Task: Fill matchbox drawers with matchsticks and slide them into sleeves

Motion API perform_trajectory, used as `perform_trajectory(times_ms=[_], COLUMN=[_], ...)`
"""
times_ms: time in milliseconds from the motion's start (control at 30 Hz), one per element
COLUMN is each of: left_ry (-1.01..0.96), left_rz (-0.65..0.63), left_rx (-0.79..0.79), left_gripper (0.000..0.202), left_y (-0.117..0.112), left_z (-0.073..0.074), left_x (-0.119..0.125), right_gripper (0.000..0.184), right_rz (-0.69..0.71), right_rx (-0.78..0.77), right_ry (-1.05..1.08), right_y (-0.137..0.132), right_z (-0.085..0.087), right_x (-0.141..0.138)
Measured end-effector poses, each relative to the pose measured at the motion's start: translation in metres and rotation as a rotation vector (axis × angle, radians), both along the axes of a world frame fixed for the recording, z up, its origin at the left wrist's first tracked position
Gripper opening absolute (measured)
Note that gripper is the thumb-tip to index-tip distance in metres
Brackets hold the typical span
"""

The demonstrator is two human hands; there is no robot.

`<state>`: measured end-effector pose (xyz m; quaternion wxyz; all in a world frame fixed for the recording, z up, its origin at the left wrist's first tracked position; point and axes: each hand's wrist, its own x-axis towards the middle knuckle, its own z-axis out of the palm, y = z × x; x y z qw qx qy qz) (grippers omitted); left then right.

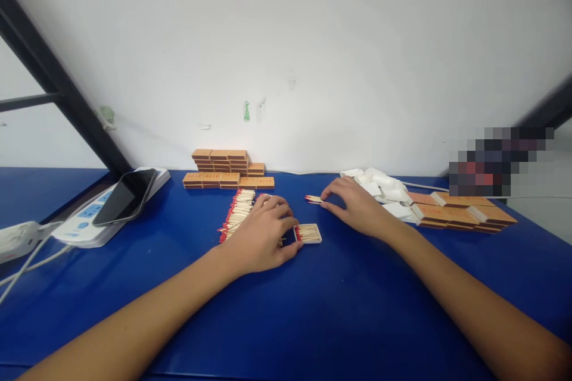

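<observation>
My left hand (267, 233) grips the left end of a small white matchbox tray (320, 234) between thumb and fingers. Red-tipped matches (307, 232) lie inside that tray, heads to the left. Pinched in the fingertips of my right hand (353, 202) is a small bunch of matches (314, 199), held just above and behind the tray with their red heads pointing left. A large pile of loose matches (239, 211) lies on the table behind and left of my left hand, which hides part of it.
Orange matchboxes (218, 178) stand stacked against the wall. White empty trays (379, 184) and more orange matchbox covers (451, 214) lie at the right. A phone (127, 196) rests on a white power strip (84, 229) at the left, with cables (27, 274) on the blue table (286, 321).
</observation>
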<state>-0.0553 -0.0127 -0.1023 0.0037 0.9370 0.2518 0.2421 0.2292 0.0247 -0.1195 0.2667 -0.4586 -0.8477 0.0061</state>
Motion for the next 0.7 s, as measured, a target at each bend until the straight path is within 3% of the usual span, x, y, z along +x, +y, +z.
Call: perform_trajectory(times_ms=[433,700], left_ry=[0.002,0.028], left_rz=[-0.01,0.057], left_rx=[0.01,0.024], left_gripper=[0.029,0.028], left_y=[0.001,0.002], left_z=[-0.001,-0.002], left_x=[0.0,-0.001], right_gripper=[0.011,0.013], right_rz=[0.025,0.067], right_rx=[-0.041,-0.078], right_ry=[-0.07,-0.093], right_y=[-0.004,-0.022], right_z=[0.001,0.019], right_x=[-0.001,-0.011])
